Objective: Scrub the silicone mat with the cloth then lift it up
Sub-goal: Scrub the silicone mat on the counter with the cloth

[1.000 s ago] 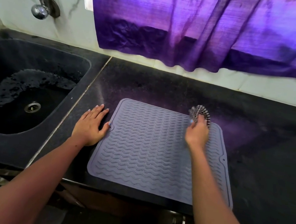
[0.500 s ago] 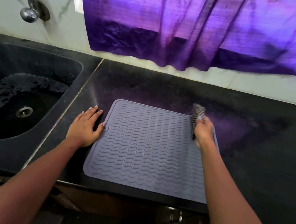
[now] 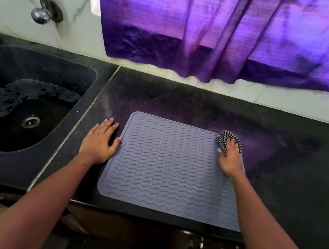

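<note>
A grey silicone mat (image 3: 165, 167) with wavy ridges lies flat on the black countertop (image 3: 290, 175). My right hand (image 3: 230, 158) grips a bunched black-and-white checked cloth (image 3: 228, 141) and holds it on the mat's far right corner. My left hand (image 3: 98, 141) rests flat on the counter at the mat's left edge, fingers straight, thumb touching the small tab on that edge. My right forearm hides part of the mat's right side.
A black sink (image 3: 22, 111) with a wet basin and a metal drain lies to the left. A curved tap (image 3: 38, 10) comes out of the tiled wall above it. A purple curtain (image 3: 226, 33) hangs behind the counter. The counter's front edge is just below the mat.
My right hand has carried the cloth from the mat's far edge out to its far right corner. My left hand has stayed at the left edge.
</note>
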Action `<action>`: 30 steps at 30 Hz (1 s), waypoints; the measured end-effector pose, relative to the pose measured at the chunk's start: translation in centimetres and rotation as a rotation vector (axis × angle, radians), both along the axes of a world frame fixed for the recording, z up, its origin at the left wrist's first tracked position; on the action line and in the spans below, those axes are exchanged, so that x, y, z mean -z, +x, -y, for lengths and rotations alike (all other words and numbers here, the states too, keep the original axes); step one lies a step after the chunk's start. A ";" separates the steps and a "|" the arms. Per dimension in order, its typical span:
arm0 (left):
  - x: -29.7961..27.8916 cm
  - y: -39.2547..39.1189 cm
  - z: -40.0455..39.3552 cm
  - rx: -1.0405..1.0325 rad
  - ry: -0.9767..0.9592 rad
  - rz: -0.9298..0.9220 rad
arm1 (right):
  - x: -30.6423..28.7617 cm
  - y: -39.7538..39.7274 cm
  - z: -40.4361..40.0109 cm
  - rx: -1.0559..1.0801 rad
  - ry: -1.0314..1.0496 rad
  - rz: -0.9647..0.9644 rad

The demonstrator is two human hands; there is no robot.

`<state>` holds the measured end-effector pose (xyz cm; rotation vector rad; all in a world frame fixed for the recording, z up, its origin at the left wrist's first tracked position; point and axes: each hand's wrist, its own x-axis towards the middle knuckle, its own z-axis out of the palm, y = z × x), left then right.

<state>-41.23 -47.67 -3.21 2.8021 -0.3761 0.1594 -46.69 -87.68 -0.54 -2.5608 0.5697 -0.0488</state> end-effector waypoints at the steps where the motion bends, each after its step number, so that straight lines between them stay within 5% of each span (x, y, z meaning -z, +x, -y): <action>1: -0.1 0.0 0.0 0.001 -0.002 -0.001 | -0.3 0.3 0.5 0.044 0.135 0.034; 5: -0.1 -0.2 -0.1 0.005 -0.008 -0.009 | -2.9 0.3 1.5 0.352 0.624 0.192; 11: 0.0 0.0 -0.2 0.007 0.001 -0.013 | -4.1 -5.3 -2.0 0.370 0.026 0.277; 18: -0.3 -0.2 0.0 0.011 0.017 -0.038 | 1.0 -7.7 -3.8 0.126 -0.237 0.043; 23: -0.3 -0.2 0.0 0.009 0.024 -0.055 | -0.2 -7.2 -2.9 0.066 -0.069 0.017; 27: -0.3 -0.2 0.0 0.021 0.019 -0.061 | -3.3 -7.2 -1.9 0.324 0.579 0.288; 30: -0.2 -0.2 -0.1 0.028 0.019 -0.063 | -4.4 -9.1 -2.0 0.588 0.490 0.381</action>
